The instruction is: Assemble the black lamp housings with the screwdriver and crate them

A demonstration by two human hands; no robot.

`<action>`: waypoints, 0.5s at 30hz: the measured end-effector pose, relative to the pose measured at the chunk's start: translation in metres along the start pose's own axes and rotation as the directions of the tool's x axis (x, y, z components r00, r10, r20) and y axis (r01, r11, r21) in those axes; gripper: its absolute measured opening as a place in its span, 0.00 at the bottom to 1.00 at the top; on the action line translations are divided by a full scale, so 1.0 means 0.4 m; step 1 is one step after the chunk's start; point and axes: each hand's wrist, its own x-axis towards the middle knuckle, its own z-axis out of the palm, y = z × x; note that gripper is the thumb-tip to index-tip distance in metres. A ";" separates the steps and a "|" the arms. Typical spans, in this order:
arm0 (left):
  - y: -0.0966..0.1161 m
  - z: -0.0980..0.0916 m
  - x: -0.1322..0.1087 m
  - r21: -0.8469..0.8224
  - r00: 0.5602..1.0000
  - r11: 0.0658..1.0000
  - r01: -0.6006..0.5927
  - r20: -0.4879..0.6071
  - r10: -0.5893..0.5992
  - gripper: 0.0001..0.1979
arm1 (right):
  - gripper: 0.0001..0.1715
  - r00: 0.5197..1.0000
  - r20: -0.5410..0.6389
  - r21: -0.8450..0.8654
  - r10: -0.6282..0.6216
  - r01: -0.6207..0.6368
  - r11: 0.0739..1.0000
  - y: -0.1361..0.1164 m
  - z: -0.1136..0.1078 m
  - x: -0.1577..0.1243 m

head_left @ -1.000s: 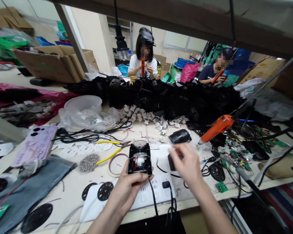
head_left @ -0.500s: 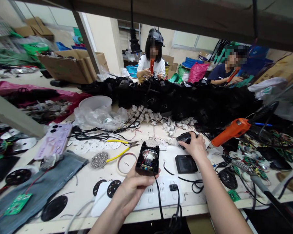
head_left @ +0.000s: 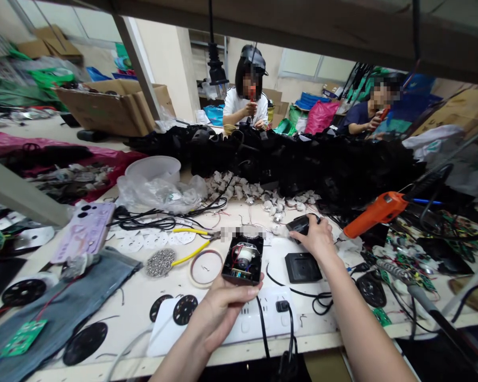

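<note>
My left hand (head_left: 227,302) is closed round an open black plastic housing (head_left: 255,265), held above the white power strip (head_left: 239,330). A small motor-like part, thin wires and a board show inside the housing, and a black cord hangs from its lower end. Further right, my right hand (head_left: 318,234) grips a black plastic case part (head_left: 300,225) low over the table; its underside is hidden. Just below that hand lies a square black cover (head_left: 302,267). Yellow-handled cutters (head_left: 193,251) and a roll of tape (head_left: 206,268) lie left of the housing.
An orange electric screwdriver (head_left: 376,213) hangs at the right, near loose circuit boards (head_left: 426,254). A dish of screws (head_left: 160,262), a phone (head_left: 83,231) and a denim cloth (head_left: 75,313) are at the left. Black parts (head_left: 287,164) are heaped behind; two co-workers sit beyond.
My left hand has raised and tipped the housing slightly, so more of its inside faces me. My right hand stays nearly in place with the case part. The co-workers' hands have shifted.
</note>
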 end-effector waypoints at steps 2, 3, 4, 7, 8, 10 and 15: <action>-0.002 0.000 0.001 0.000 1.000 1.000 -0.003 -0.015 0.003 0.30 | 0.41 1.000 -0.012 0.002 -0.002 0.002 1.000 0.000 0.003 0.002; -0.003 -0.001 0.001 0.003 1.000 1.000 -0.006 -0.018 0.006 0.30 | 0.40 1.000 -0.020 0.003 -0.003 0.003 1.000 0.000 0.005 0.003; -0.005 -0.003 0.001 0.007 1.000 1.000 -0.011 -0.019 0.011 0.29 | 0.40 1.000 -0.028 0.005 -0.005 0.005 1.000 -0.001 0.007 0.004; -0.011 -0.011 0.003 0.030 1.000 0.999 -0.026 -0.013 0.026 0.27 | 0.39 0.998 -0.057 0.009 -0.027 0.027 1.000 0.000 0.006 0.007; -0.014 -0.014 0.004 0.041 0.999 0.999 -0.030 -0.010 0.030 0.26 | 0.39 0.997 -0.069 0.010 -0.038 0.038 0.999 0.001 0.003 0.007; -0.019 -0.018 0.006 0.056 0.999 0.998 -0.041 -0.004 0.041 0.28 | 0.39 0.994 -0.095 0.011 -0.057 0.058 0.998 0.003 -0.007 0.007; -0.028 -0.019 0.010 0.052 0.998 0.997 -0.064 0.012 0.063 0.35 | 0.40 0.975 -0.203 0.045 -0.093 0.104 0.994 0.002 -0.055 0.002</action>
